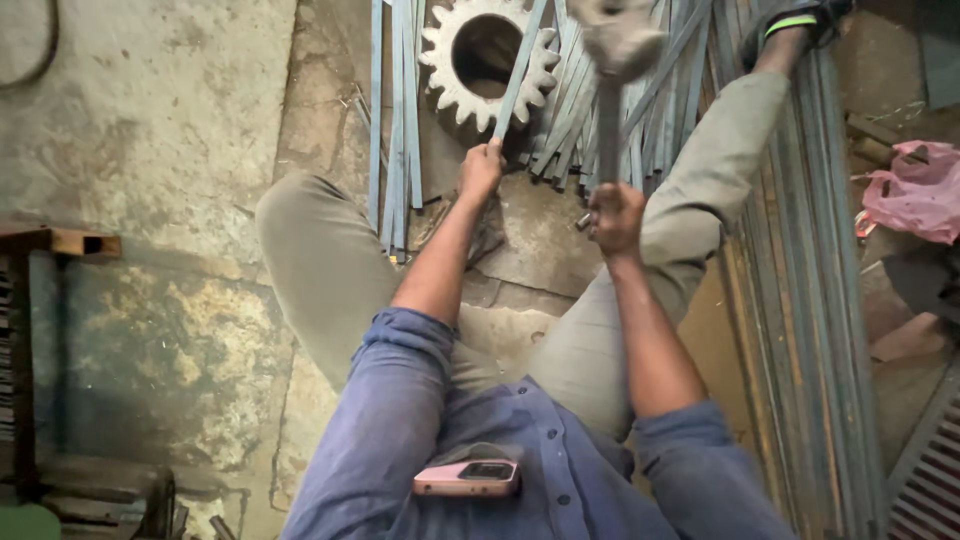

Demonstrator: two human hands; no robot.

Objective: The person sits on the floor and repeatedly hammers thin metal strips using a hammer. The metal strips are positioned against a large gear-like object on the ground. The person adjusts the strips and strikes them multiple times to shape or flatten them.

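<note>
Left hand [481, 168] clenched on a metal strip [520, 70] laid across the big gear [487, 62], right hand [616, 217] gripping a raised hammer [612, 60], loose strips [398, 120] crowding 10 o'clock, pink bag [915, 190] at 3.

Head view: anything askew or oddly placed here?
Yes. A pink phone sits loose in the shirt pocket, half out. One metal strip, held by the left hand, lies slanted across the gear; the right hand holds a hammer.
</note>
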